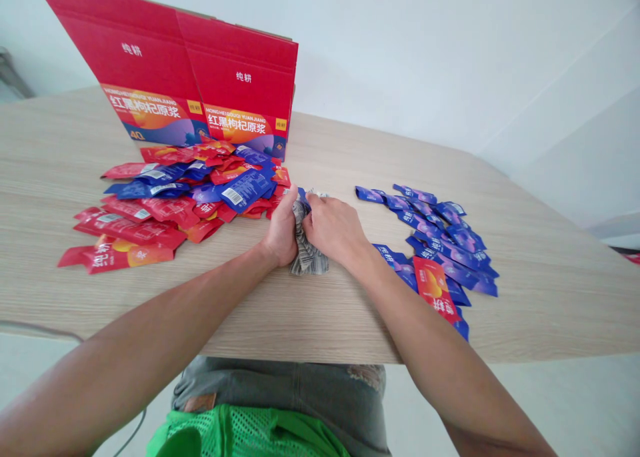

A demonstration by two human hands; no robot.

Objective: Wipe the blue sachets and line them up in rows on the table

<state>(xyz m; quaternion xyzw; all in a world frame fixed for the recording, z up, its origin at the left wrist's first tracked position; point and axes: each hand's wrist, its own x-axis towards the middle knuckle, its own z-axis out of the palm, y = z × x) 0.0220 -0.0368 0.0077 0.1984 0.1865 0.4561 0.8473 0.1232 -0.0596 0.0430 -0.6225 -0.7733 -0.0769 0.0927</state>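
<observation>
My left hand (283,230) and my right hand (333,227) meet at the middle of the wooden table (540,270). Both are closed on a grey striped cloth (306,252) that lies bunched between them. A blue sachet edge (301,194) shows just above my fingers; whether they also hold it I cannot tell. A mixed heap of red and blue sachets (170,204) lies to the left of my hands. To the right a row of blue sachets (440,234) is spread out, with one red sachet (435,287) lying on top near the front edge.
Two red cartons (200,77) with white and yellow lettering stand upright at the back left, behind the heap. The table's front edge runs just below my wrists. A white wall stands behind the table.
</observation>
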